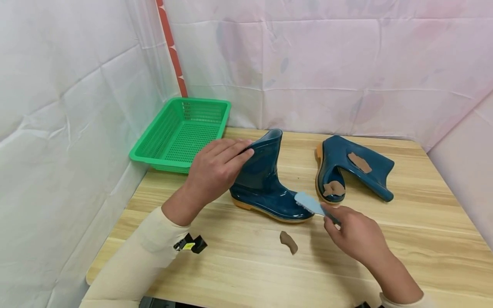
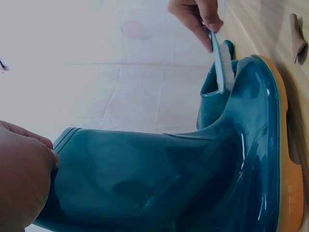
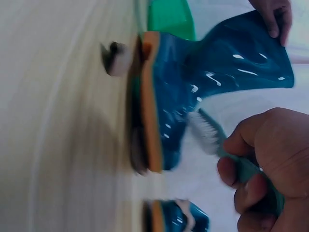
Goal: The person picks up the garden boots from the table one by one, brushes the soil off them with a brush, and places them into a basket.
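Left hand pinches the upright boot by its top rim; right hand grips a brush, bristles at the boot's toe just beyond the fingertips.

A glossy dark-blue rubber boot with an orange sole stands upright on its sole. The left hand grips the rim of its shaft, and its toe points toward the right hand. A pale-blue brush with white bristles is held by its handle in the right hand, and its head rests at the boot's toe.
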A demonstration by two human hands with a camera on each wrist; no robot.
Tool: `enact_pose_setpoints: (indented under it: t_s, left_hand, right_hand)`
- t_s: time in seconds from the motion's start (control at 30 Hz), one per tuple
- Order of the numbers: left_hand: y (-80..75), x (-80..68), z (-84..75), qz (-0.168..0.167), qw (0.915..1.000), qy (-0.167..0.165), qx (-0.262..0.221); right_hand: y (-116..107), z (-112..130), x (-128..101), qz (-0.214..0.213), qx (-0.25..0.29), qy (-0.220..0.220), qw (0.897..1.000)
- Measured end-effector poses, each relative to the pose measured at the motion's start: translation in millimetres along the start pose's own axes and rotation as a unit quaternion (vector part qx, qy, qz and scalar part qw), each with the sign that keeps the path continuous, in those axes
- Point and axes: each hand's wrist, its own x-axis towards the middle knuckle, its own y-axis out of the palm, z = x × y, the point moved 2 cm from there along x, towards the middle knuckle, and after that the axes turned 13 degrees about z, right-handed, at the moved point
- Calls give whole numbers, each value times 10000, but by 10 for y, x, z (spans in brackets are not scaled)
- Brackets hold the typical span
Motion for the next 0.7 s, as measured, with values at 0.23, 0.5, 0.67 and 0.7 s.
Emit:
enact_pose_setpoints:
  t_s: [0.23,0.5,0.67,0.7]
  left_hand:
    - [-24,39,9,-31,9999,-6,-116]
    - [-72,196,28,306,9988,-170,-351]
    - [-98,277,44,636,9979,-110,0]
    - [-109,288,51,597,9981,-89,111]
  right_hand:
    - [-204,-136,-169,601,184,572,9964]
    - [-186,-217,-226,321,381,783,9957]
    - [-155,-247,-254,159,384,814,9958]
    - [-152,-254,-259,103,369,805,9960]
